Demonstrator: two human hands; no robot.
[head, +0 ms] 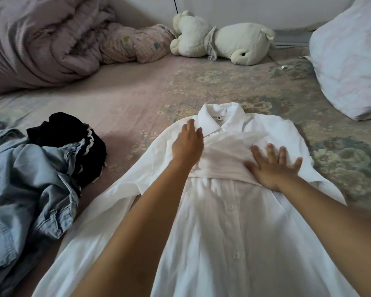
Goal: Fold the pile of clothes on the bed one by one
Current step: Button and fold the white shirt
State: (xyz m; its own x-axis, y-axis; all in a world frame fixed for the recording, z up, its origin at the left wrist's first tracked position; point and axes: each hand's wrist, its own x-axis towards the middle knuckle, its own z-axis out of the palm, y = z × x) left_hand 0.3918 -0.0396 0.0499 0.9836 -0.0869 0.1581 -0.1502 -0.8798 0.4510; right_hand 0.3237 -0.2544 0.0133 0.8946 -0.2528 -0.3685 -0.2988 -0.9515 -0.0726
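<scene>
We see the white dress (234, 221) spread flat on the bed (137, 93), collar away from us, buttons up. Our left hand (187, 144) lies flat on its shoulder just beside the collar, fingers straight, gripping nothing. Our right hand (273, 166) presses the chest panel with fingers splayed. A denim garment (26, 181) and black garment (73, 136) sit heaped to the left.
</scene>
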